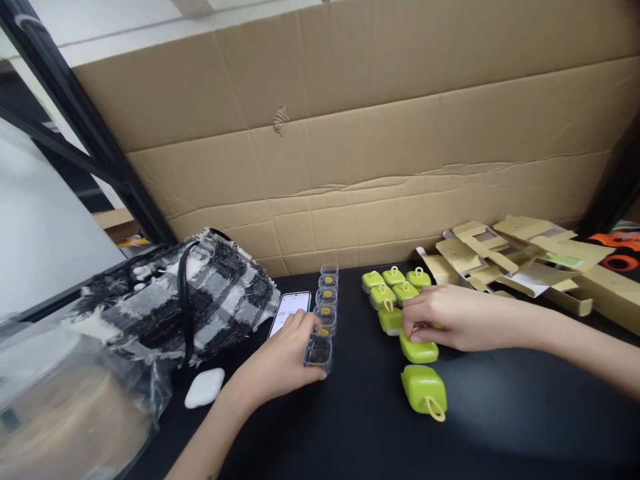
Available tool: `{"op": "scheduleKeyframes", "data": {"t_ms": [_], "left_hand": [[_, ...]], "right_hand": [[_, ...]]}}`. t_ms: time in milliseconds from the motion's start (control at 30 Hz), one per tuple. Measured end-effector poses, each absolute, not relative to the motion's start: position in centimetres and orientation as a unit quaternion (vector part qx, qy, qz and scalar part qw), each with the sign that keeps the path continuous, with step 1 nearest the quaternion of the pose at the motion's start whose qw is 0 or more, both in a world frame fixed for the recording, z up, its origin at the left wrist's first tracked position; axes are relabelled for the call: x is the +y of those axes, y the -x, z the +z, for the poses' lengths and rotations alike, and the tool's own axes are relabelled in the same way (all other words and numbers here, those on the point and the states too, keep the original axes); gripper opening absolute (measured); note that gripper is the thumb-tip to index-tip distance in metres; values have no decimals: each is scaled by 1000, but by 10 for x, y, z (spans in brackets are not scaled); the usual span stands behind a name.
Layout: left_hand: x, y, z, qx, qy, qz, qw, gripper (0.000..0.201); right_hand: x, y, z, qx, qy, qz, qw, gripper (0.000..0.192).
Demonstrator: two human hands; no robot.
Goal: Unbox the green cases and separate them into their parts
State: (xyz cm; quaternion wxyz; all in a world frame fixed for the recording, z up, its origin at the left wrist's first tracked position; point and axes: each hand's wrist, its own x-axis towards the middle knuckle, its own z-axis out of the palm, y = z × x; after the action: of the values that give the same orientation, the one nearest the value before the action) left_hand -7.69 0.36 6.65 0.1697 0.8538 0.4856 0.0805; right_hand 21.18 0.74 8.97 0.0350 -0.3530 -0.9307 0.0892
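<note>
My left hand (pixel 281 360) is closed around the nearest small clear plastic box (pixel 319 355), thumb at its near edge and fingers at the far side. That box stands at the front of a row of similar clear boxes (pixel 327 311) with yellow round marks. My right hand (pixel 445 317) is closed, fingertips pinching the top of a lime-green case (pixel 419 351); its loop is hidden by the fingers. Nearer to me lies another green case (pixel 424 389), its yellow loop pointing toward me. Behind my right hand several green cases (pixel 393 287) with upright loops stand in a cluster.
A phone (pixel 291 309) showing a timer lies beside the clear boxes. To the left are a white earbud case (pixel 205 388), a black-and-white checked bag (pixel 225 293) and a plastic-wrapped bundle (pixel 75 407). Flattened small cartons (pixel 510 257) pile at the back right, before a cardboard wall (pixel 375 153).
</note>
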Motion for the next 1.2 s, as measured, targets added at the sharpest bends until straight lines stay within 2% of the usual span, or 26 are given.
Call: {"op": "scheduleKeyframes", "data": {"t_ms": [133, 367, 567, 767, 867, 967, 1033, 1100, 1200], "left_hand": [[7, 77, 62, 494, -846, 88, 179, 48], [8, 76, 56, 486, -854, 92, 159, 48], [10, 78, 52, 482, -850, 103, 187, 39], [8, 80, 56, 475, -850, 115, 196, 49], [9, 75, 62, 475, -854, 147, 154, 56], [18, 64, 69, 463, -856, 217, 77, 44], [28, 53, 74, 448, -852, 263, 67, 38], [37, 43, 76, 434, -840, 310, 98, 41], [43, 34, 74, 423, -816, 339, 199, 55]], "right_hand": [[7, -214, 91, -921, 375, 105, 18, 17], [8, -214, 102, -914, 383, 133, 13, 16], [57, -206, 109, -905, 404, 30, 130, 22], [122, -202, 81, -893, 427, 10, 139, 14], [130, -203, 75, -889, 424, 30, 168, 13], [125, -201, 81, -875, 426, 40, 228, 20], [117, -197, 88, -866, 419, 50, 266, 23], [104, -189, 93, -865, 402, 67, 294, 24], [74, -177, 95, -873, 367, 100, 307, 22]]}}
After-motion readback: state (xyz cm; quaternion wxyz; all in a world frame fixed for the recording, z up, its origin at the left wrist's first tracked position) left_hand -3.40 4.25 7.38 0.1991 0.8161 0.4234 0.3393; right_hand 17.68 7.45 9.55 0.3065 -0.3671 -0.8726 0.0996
